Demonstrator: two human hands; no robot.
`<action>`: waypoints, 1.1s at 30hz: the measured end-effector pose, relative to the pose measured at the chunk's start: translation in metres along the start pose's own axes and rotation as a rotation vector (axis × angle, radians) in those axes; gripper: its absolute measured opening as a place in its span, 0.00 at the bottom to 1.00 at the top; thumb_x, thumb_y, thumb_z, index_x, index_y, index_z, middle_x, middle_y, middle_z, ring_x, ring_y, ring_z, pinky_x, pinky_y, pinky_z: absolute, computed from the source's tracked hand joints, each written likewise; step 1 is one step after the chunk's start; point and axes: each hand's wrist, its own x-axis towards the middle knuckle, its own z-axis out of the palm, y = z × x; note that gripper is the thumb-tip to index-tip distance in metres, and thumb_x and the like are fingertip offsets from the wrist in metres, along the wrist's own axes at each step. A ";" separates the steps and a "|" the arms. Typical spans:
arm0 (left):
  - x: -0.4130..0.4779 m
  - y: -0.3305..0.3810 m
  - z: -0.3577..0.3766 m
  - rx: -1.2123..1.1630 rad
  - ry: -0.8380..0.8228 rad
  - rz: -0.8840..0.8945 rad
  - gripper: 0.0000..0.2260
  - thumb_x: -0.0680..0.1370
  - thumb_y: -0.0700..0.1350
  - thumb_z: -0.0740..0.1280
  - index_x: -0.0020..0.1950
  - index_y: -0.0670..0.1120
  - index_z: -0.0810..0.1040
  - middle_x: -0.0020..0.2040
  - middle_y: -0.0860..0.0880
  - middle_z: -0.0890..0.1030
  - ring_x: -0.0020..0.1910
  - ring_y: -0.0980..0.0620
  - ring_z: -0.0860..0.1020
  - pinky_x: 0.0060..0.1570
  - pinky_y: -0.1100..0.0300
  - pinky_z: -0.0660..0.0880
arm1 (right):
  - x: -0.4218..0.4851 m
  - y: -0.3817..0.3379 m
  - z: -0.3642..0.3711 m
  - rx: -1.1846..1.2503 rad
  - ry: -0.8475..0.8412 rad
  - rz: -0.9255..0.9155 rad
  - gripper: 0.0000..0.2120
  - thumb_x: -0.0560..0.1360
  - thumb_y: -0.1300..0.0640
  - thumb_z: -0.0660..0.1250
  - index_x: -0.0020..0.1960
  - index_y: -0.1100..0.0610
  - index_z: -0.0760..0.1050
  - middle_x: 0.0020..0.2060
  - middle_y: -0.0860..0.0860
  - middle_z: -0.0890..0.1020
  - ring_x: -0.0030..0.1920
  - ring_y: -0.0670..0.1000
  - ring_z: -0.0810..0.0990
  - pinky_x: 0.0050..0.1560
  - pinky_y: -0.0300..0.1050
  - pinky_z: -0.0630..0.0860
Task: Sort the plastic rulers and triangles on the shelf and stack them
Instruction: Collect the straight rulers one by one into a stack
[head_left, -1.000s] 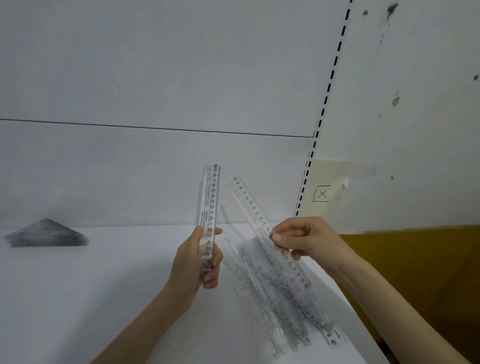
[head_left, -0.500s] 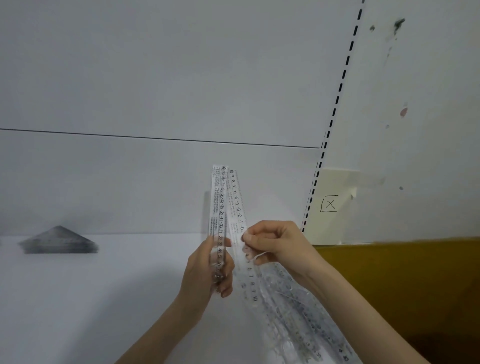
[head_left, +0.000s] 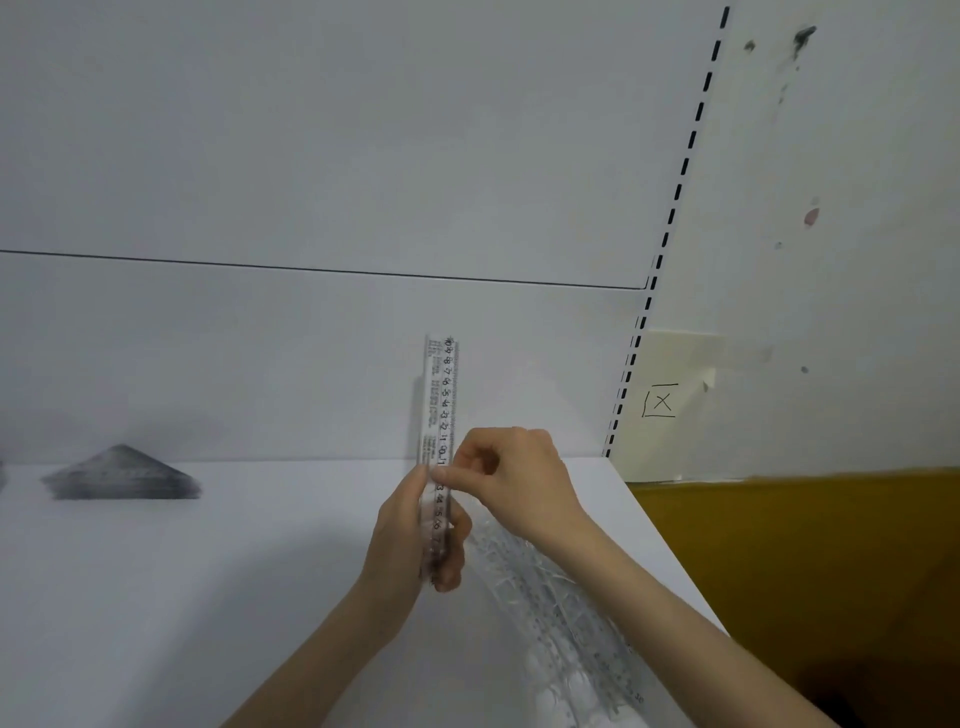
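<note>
Left hand (head_left: 410, 530): I see its grip wrapped around the lower part of the held rulers (head_left: 440, 415), fingers curled across their front and thumb side behind.
Right hand (head_left: 514, 478): its grip is pinched on the same rulers at the right edge, just above the left hand; thumb and fingertips press together on the plastic.
Held rulers: clear, printed with numbers, standing nearly upright; most of their length rises above both grips, and only a short end shows below the left fingers. From the doubled numbers, I read two rulers laid face to face.
Loose rulers (head_left: 566, 608): a pile of clear ones lying on the shelf (head_left: 208, 597), below and right of the hands, partly under the right forearm.
Triangles (head_left: 122, 475): a dark, blurred stack on the shelf, far left, well apart from the hands.
</note>
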 end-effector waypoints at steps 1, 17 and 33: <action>0.000 0.000 0.000 0.017 0.002 0.006 0.23 0.82 0.51 0.50 0.34 0.39 0.70 0.26 0.42 0.70 0.17 0.49 0.63 0.24 0.63 0.61 | 0.003 0.001 -0.002 -0.066 -0.016 -0.027 0.14 0.69 0.40 0.73 0.37 0.51 0.79 0.29 0.44 0.78 0.32 0.43 0.75 0.36 0.41 0.73; 0.003 0.001 0.002 -0.051 -0.056 -0.051 0.15 0.82 0.55 0.51 0.52 0.48 0.72 0.30 0.48 0.68 0.24 0.51 0.65 0.30 0.44 0.77 | -0.043 0.103 -0.073 -0.237 -0.407 0.326 0.14 0.66 0.43 0.77 0.41 0.53 0.81 0.34 0.45 0.82 0.32 0.40 0.77 0.33 0.33 0.71; 0.004 -0.003 0.000 -0.013 0.001 -0.026 0.15 0.82 0.53 0.50 0.48 0.47 0.72 0.27 0.48 0.67 0.21 0.53 0.60 0.27 0.68 0.56 | -0.043 0.081 -0.113 0.160 -0.141 0.438 0.08 0.73 0.56 0.72 0.41 0.61 0.82 0.31 0.56 0.83 0.24 0.49 0.76 0.22 0.37 0.66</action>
